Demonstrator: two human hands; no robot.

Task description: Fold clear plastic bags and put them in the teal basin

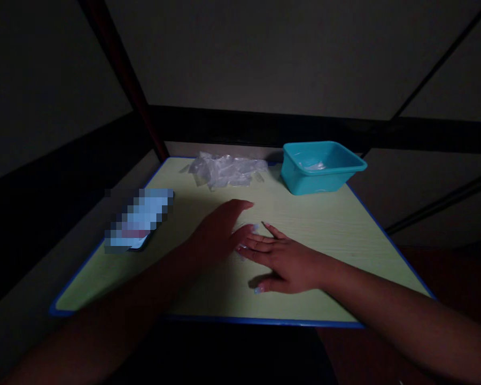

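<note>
The desk (344, 235), pale green with a blue edge, sits in dim light and carries everything here. At its far right stands a teal tub (323, 166) with something clear and glossy inside, too dim to identify. Far centre lies a heap of clear plastic bags (224, 170), crumpled and loosely piled, just left of the tub. At the left edge a phone (138, 219) lies flat, its face blurred out. In the middle, both hands rest flat on the desk with fingers spread, gripping nothing: the left hand (220, 230) palm down, and the right hand (282, 262) beside it, its fingertips touching the left hand's fingers. Between and under those fingertips there seems to be a thin clear film (244, 243), perhaps one flattened bag; it shows only as a faint sheen on the desk, nearly invisible, so its outline cannot be told. As a judgement, such a film is light and slippery: pressing on it with flat palms could make it slide, crease or cling to the skin, and the low light could cause its edge or opening to be missed. The phone lies close to the left forearm, and a careless sweep could nudge it off.
</note>
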